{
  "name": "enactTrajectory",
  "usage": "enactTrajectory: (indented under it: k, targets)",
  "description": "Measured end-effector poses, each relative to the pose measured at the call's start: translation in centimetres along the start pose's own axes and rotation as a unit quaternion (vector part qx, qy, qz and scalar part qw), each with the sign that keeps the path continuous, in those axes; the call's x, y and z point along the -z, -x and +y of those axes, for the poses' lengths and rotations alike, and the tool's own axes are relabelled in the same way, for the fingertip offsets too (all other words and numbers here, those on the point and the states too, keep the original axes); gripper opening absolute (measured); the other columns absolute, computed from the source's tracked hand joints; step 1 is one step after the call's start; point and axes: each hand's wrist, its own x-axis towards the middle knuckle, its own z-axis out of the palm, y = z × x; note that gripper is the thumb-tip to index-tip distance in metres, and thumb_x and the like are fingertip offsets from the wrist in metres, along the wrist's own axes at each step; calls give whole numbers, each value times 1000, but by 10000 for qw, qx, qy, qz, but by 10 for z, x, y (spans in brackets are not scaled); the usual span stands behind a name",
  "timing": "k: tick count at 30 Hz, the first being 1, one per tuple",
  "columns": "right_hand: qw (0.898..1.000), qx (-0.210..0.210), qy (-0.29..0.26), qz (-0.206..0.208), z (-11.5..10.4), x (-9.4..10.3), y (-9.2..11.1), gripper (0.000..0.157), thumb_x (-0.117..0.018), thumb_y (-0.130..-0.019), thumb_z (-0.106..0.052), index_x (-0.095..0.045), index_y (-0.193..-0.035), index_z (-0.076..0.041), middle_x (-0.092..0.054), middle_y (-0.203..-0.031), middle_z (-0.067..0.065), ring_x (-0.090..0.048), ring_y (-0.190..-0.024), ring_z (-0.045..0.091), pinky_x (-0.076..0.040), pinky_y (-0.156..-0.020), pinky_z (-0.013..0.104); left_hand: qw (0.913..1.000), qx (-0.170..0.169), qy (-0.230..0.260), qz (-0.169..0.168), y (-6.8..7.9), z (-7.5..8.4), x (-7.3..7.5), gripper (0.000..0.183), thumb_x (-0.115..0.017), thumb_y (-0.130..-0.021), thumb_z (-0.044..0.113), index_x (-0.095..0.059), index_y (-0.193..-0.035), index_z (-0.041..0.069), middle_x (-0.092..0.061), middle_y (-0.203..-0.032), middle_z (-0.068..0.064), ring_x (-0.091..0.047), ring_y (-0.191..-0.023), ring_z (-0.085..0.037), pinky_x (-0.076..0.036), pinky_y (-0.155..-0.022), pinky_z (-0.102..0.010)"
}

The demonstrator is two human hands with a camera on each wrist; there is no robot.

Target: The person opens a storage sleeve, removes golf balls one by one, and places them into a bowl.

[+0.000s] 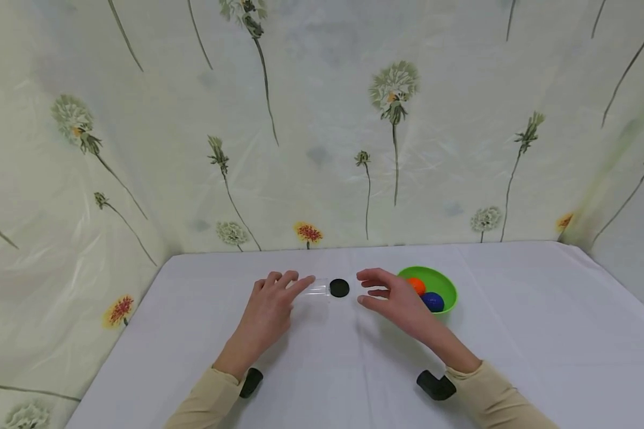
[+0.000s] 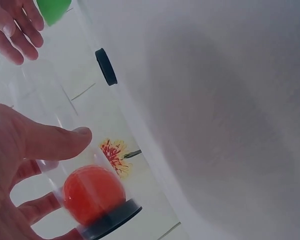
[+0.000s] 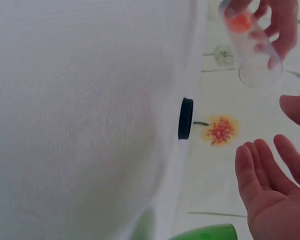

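Note:
My left hand (image 1: 271, 307) grips a clear plastic tube (image 1: 316, 288), thumb on one side and fingers around the other. Inside it, an orange-red ball (image 2: 92, 195) lies at the end closed by a black cap (image 2: 112, 220). The tube is tilted, its uncapped end (image 3: 260, 71) towards my right hand. A loose black lid (image 1: 339, 288) lies flat on the table between the hands. My right hand (image 1: 397, 298) hovers with parted, slightly bent fingers and nothing in them, overlapping the left side of a green bowl (image 1: 444, 280) in the head view.
The green bowl holds an orange ball (image 1: 417, 286) and a dark blue ball (image 1: 433, 302). A white cloth covers the table (image 1: 526, 333). Behind it hangs a flower-printed curtain (image 1: 322, 149), also along the sides. Black wrist devices (image 1: 436, 385) stick out by both sleeves.

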Motion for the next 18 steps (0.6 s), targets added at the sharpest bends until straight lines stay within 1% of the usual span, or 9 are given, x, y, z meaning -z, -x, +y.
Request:
enactTrajectory:
  k: [6,10,14,18]
  targets:
    - [9999,109,-13,-85,-2,-11,-4,43,-74,-89,-20,-60,-129,-11,-59,-129,14,-60,-113,32,-51,-92,37,10000,19,-3,-65,-2,4,4,67,-77,-82,1,-55,-138,31,-58,-126,-1,-50,-112,-25,-44,-88,-46]
    - [9997,3,-169,-197,-3,-16,-6,43,-73,-90,-18,-60,-130,-10,-60,-130,13,-62,-110,29,-52,-90,37,10000,9,-22,-90,-2,5,5,67,-76,-82,1,-55,-138,31,-57,-127,-1,-49,-112,-25,-44,-89,-45]
    - [9988,-124,-350,-320,-7,-21,-6,43,-72,-91,-19,-59,-131,-10,-61,-128,10,-63,-108,26,-53,-88,36,9999,-87,-68,-14,-2,6,6,66,-75,-83,0,-55,-138,31,-57,-126,-2,-49,-112,-26,-43,-87,-45]
    - [9986,-157,-367,-341,-11,-27,-7,42,-72,-91,-20,-60,-130,-13,-61,-126,6,-62,-111,25,-52,-89,35,9994,-256,-186,112,-3,7,8,64,-74,-83,-1,-57,-137,30,-57,-125,-2,-49,-109,-25,-43,-85,-44]
